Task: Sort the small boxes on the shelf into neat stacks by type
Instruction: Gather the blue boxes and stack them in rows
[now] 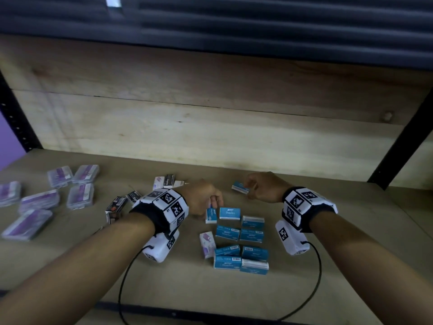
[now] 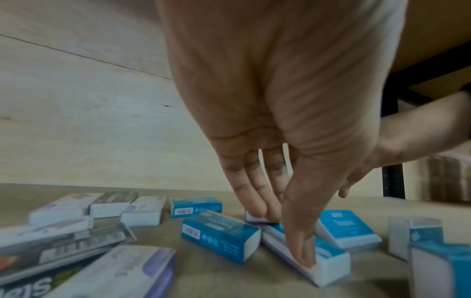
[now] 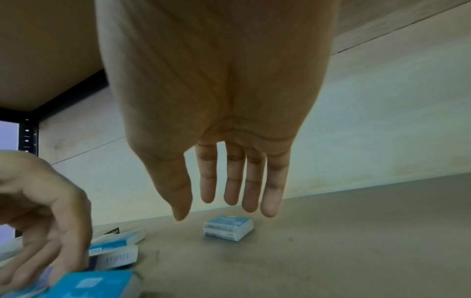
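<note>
Several blue staples boxes [image 1: 241,242] lie in loose rows on the wooden shelf [image 1: 328,266]. At their far left corner my left hand [image 1: 212,205] pinches a blue-and-white staples box [image 1: 210,216] lengthwise. In the left wrist view the thumb [image 2: 303,252] presses one end of that box [image 2: 328,260] and the fingers [image 2: 260,209] the other. My right hand [image 1: 249,187] hovers with straight fingers over a lone blue box [image 1: 240,187] further back. The right wrist view shows this hand [image 3: 216,211] clear above that box [image 3: 229,229], touching nothing.
Several flat purple packs [image 1: 46,198] are scattered at the left. Black-and-white staples boxes [image 1: 117,205] and small white boxes [image 1: 168,180] lie behind my left wrist. A white-purple box [image 1: 207,243] sits beside the blue rows. Black uprights [image 1: 403,141] frame the shelf.
</note>
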The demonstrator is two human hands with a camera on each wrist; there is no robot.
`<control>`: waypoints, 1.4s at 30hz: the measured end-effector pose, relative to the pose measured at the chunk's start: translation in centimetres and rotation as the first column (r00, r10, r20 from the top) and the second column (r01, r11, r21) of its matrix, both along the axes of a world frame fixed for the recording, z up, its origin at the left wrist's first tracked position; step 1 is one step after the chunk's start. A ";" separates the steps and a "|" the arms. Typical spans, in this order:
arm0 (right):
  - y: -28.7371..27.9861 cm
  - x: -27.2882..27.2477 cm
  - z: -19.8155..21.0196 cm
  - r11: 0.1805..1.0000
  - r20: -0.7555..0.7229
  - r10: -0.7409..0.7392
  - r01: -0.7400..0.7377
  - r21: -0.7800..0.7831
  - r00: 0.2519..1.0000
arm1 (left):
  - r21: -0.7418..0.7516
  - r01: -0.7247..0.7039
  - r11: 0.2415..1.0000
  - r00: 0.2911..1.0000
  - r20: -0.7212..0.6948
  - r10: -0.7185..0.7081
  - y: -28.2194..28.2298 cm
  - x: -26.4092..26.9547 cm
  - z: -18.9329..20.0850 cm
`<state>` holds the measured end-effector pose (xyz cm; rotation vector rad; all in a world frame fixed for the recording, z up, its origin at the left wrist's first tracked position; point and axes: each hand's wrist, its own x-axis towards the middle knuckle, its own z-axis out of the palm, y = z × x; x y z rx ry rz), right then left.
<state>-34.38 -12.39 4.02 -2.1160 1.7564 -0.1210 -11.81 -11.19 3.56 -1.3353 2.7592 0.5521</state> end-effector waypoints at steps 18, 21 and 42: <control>-2.5 0.6 -1.8 0.997 -0.174 0.072 -0.073 0.005 0.982 | -0.085 0.066 0.994 0.994 0.095 -0.058 -0.7 1.2 -1.0; -2.5 0.6 -1.9 0.997 -0.174 0.073 -0.073 0.009 0.982 | -0.063 0.062 0.996 0.996 0.075 -0.057 -0.6 1.1 -1.0; -1.5 0.9 -1.8 0.992 -0.177 0.116 -0.124 -0.036 0.977 | 0.018 -0.078 0.997 0.986 -0.148 0.079 -1.4 0.7 -0.4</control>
